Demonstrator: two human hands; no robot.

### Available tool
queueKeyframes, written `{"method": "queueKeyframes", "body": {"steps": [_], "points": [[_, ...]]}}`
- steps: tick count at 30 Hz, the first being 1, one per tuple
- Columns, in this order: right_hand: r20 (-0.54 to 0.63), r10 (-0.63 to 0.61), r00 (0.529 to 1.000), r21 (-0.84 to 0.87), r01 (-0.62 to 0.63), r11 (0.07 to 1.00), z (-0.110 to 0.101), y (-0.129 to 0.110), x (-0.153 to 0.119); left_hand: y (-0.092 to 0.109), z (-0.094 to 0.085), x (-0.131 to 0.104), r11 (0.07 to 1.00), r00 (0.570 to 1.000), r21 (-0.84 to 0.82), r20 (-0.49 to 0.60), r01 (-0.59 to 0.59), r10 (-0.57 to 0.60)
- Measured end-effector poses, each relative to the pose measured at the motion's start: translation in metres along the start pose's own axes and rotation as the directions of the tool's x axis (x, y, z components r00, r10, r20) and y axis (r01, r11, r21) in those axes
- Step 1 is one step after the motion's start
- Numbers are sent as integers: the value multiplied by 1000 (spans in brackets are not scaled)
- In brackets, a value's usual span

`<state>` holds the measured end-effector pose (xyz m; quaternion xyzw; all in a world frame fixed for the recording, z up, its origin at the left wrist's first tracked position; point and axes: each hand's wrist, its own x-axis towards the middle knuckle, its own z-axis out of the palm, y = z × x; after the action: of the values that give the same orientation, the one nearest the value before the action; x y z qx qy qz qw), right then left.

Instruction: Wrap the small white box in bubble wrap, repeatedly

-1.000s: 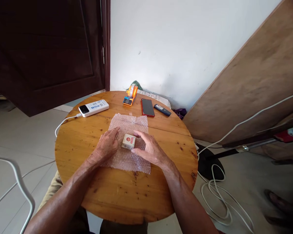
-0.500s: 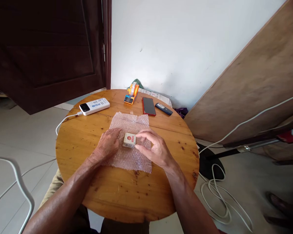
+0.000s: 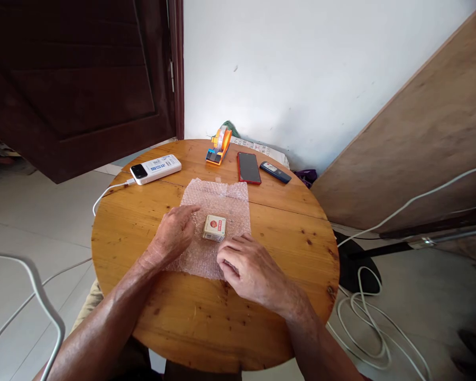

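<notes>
A small pale box [image 3: 214, 226] with a red round print and red lettering lies on a sheet of bubble wrap [image 3: 212, 193], near its middle. Over the left edge of the sheet rests my left hand [image 3: 175, 233], index finger stretched toward the far side, the box just right of it and apart. My right hand [image 3: 254, 269] is over the near right part of the sheet, fingers bent, with a gap between thumb and index finger. It is apart from the box and covers the sheet's near right corner.
At the back of the round wooden table [image 3: 198, 328] stand a tape dispenser [image 3: 219, 145], a red-edged phone [image 3: 249, 168] and a dark blue handheld device [image 3: 275, 172]. A white power bank [image 3: 156, 169] with a cable is at left. Coiled cable [image 3: 365, 328] lies on the floor.
My right hand has let go of the box and moved toward me, to the near right of the wrap. My left hand and the box have stayed in place.
</notes>
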<state>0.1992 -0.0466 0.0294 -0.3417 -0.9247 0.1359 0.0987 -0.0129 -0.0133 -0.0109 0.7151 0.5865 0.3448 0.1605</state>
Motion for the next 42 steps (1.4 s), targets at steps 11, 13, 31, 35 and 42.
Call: {"method": "queueKeyframes", "body": {"steps": [11, 13, 31, 35, 42], "points": [[77, -11, 997, -143, 22, 990, 11, -8, 2, 9, -5, -2, 989, 997, -146, -73, -17, 6], [36, 1, 999, -101, 2, 995, 7, -6, 3, 12, -8, -2, 977, 997, -210, -77, -29, 13], [-151, 86, 985, -212, -117, 970, 10, -18, -17, 25, -28, -3, 924, 997, -376, -1, -68, 73], [-242, 152, 958, -112, -184, 977, -19, -10, -3, 21, -31, -6, 921, 968, -335, 80, -198, 237], [-178, 318, 931, 200, -282, 938, -31, 18, 20, 11, -16, -6, 960, 960, -139, 112, -241, 257]]}}
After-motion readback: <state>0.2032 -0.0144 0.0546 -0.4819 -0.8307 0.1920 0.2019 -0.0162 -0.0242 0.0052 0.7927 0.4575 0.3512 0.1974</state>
